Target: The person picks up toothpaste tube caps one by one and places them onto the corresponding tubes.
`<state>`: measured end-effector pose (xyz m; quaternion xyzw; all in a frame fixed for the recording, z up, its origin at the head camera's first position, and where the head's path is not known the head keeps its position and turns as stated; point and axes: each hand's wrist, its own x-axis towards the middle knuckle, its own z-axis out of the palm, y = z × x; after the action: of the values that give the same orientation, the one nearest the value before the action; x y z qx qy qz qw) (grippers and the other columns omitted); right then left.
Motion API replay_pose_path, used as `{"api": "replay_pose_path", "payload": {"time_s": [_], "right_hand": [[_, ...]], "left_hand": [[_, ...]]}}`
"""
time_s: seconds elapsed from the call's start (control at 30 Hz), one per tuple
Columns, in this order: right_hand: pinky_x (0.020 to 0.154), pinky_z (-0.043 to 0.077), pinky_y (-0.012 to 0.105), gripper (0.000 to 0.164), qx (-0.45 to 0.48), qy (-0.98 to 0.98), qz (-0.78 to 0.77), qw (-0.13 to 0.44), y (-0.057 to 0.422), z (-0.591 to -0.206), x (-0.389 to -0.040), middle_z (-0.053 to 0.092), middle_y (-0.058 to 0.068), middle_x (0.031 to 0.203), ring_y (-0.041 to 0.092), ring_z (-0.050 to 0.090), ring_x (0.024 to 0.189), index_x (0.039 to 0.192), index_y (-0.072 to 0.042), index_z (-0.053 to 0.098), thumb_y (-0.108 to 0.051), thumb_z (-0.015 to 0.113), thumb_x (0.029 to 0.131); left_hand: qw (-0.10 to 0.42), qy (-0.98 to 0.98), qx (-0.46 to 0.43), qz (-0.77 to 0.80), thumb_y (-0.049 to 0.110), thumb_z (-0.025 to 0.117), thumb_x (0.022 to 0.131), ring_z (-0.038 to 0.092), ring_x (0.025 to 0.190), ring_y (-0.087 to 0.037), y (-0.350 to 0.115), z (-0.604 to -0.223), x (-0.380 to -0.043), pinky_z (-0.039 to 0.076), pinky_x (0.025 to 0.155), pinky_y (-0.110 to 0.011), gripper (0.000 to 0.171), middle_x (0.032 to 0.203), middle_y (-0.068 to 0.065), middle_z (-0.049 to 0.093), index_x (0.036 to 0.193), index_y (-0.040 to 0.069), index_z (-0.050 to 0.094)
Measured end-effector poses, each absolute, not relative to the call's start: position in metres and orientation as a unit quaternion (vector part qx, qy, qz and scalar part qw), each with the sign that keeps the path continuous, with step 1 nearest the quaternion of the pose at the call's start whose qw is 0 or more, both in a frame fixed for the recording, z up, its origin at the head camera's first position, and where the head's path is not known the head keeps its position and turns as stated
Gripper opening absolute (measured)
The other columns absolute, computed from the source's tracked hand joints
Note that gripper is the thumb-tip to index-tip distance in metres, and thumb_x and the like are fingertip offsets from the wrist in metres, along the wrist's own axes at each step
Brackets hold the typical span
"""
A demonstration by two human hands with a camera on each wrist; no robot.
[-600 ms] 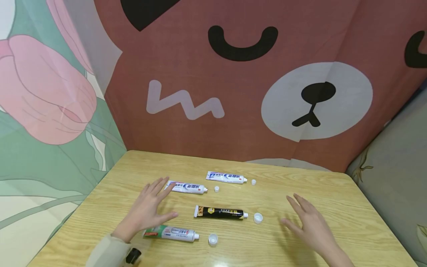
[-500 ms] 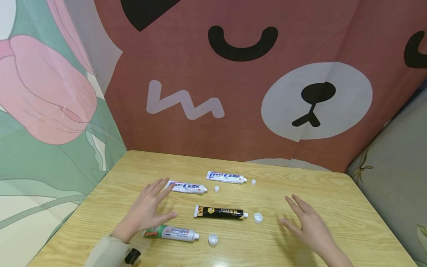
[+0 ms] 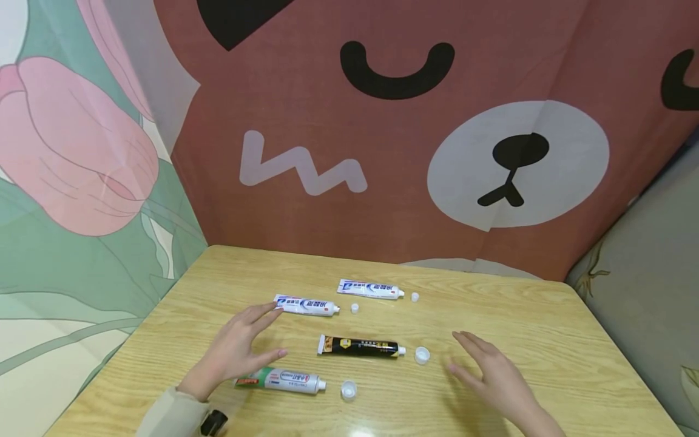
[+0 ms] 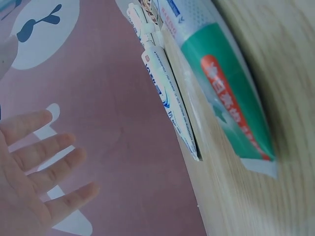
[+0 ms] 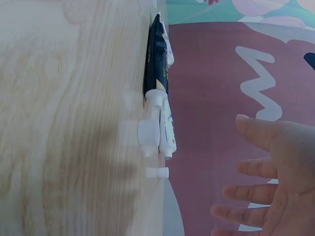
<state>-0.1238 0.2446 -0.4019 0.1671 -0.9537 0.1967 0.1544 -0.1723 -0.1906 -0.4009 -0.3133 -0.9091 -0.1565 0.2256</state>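
Note:
Four is avoided here: several uncapped toothpaste tubes lie on the wooden table (image 3: 546, 340), each with a white cap by its nozzle. Nearest is a green and silver tube (image 3: 281, 380) with its cap (image 3: 349, 390). Behind it lie a black tube (image 3: 360, 347) with its cap (image 3: 422, 355), and two white-blue tubes, one left (image 3: 307, 305), one farther back (image 3: 370, 289). My left hand (image 3: 232, 346) hovers over the left side, fingers spread, holding nothing. My right hand (image 3: 497, 379), fingers extended, hovers right of the black tube's cap, also holding nothing.
Small white caps (image 3: 355, 308) lie by the white-blue tubes. A brown bear-print cloth (image 3: 393, 182) hangs behind the table's far edge. Floral cloth (image 3: 71, 182) hangs at left, and a grey fabric surface (image 3: 650, 273) borders the right side.
My right hand has moved left and slightly down toward the black tube's cap. My left hand has shifted slightly down and left. The tubes and caps stay in place.

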Motion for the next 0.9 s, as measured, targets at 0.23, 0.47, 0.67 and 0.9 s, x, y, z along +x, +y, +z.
{"api": "replay_pose_path", "payload": {"time_s": [0.23, 0.47, 0.67, 0.9], "right_hand": [[0.079, 0.046, 0.051, 0.047, 0.173, -0.948, 0.232, 0.134, 0.235, -0.405, -0.124, 0.06, 0.018, 0.113, 0.037, 0.057, 0.1, 0.118, -0.001, 0.058, -0.027, 0.07, 0.08], [0.077, 0.048, 0.044, 0.045, 0.176, -0.943, 0.26, 0.108, 0.227, -0.407, -0.124, 0.063, 0.014, 0.11, 0.028, 0.062, 0.093, 0.114, -0.001, 0.061, -0.027, 0.07, 0.079], [0.066, 0.05, 0.036, 0.047, 0.194, -0.938, 0.279, 0.07, 0.223, -0.407, -0.129, 0.063, 0.013, 0.108, 0.022, 0.063, 0.083, 0.116, -0.001, 0.059, -0.031, 0.068, 0.081], [0.063, 0.05, 0.031, 0.046, 0.214, -0.93, 0.294, 0.053, 0.216, -0.412, -0.133, 0.064, 0.013, 0.105, 0.02, 0.063, 0.079, 0.115, 0.0, 0.059, -0.029, 0.068, 0.081]], "left_hand": [[0.185, -0.912, -0.316, -0.185, 0.04, 0.072, 0.074, 0.056, 0.103, -0.03, -0.19, -0.401, -0.171, 0.047, 0.081, -0.044, 0.061, 0.118, -0.014, 0.058, 0.12, 0.003, 0.058], [0.115, -0.907, -0.327, -0.241, 0.032, 0.075, 0.075, 0.056, 0.104, -0.031, -0.194, -0.405, -0.171, 0.046, 0.082, -0.045, 0.058, 0.118, -0.014, 0.058, 0.122, 0.003, 0.057], [0.097, -0.898, -0.336, -0.266, 0.032, 0.075, 0.074, 0.056, 0.103, -0.031, -0.199, -0.411, -0.174, 0.046, 0.082, -0.045, 0.058, 0.116, -0.014, 0.059, 0.121, 0.002, 0.057], [0.061, -0.895, -0.337, -0.285, 0.026, 0.077, 0.072, 0.058, 0.101, -0.029, -0.204, -0.412, -0.174, 0.046, 0.081, -0.046, 0.058, 0.117, -0.015, 0.058, 0.121, 0.002, 0.056]]}}
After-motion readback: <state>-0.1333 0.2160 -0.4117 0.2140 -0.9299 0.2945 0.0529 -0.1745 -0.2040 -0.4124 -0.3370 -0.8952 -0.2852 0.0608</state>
